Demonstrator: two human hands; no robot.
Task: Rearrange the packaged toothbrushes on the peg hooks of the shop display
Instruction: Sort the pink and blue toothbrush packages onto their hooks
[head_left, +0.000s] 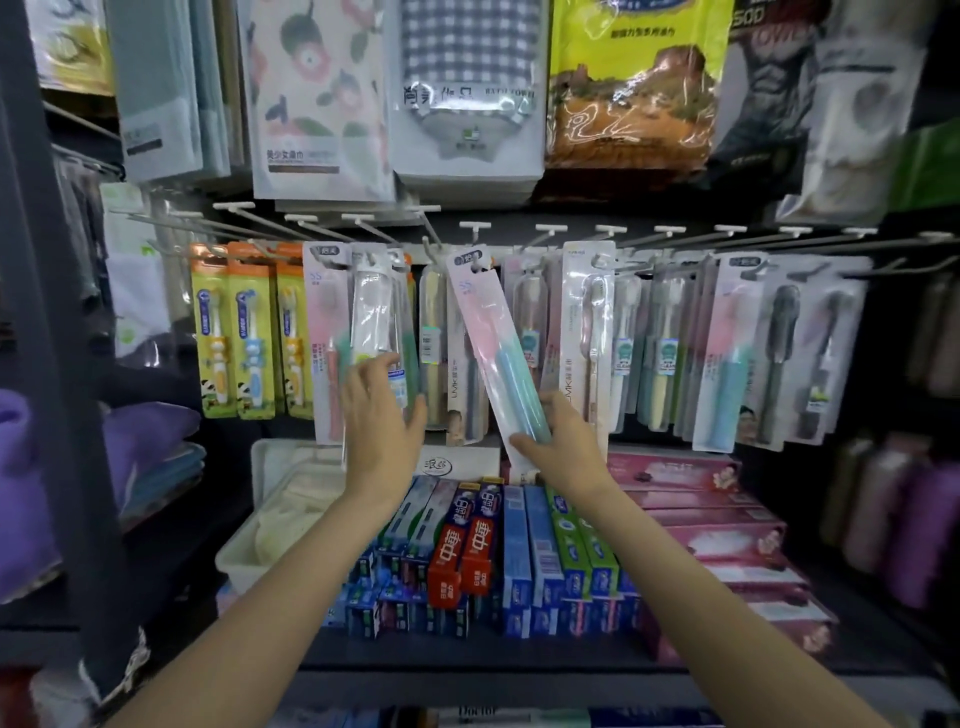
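Observation:
A row of white peg hooks (475, 226) carries packaged toothbrushes across the display. My right hand (563, 441) grips the bottom of a pink and teal toothbrush pack (493, 348), which tilts to the left with its top hole near a centre hook. My left hand (382, 421) holds the lower part of a clear toothbrush pack (371, 322) hanging left of centre, thumb on its right edge. Orange and yellow children's toothbrush packs (249, 332) hang at the far left. More packs (748, 353) hang to the right.
Toothpaste boxes (483, 540) stand on the shelf below the hooks, pink boxes (711, 525) to their right, a white tray (260, 525) to their left. Bagged towels (467, 93) hang above. A dark upright post (62, 364) borders the left side.

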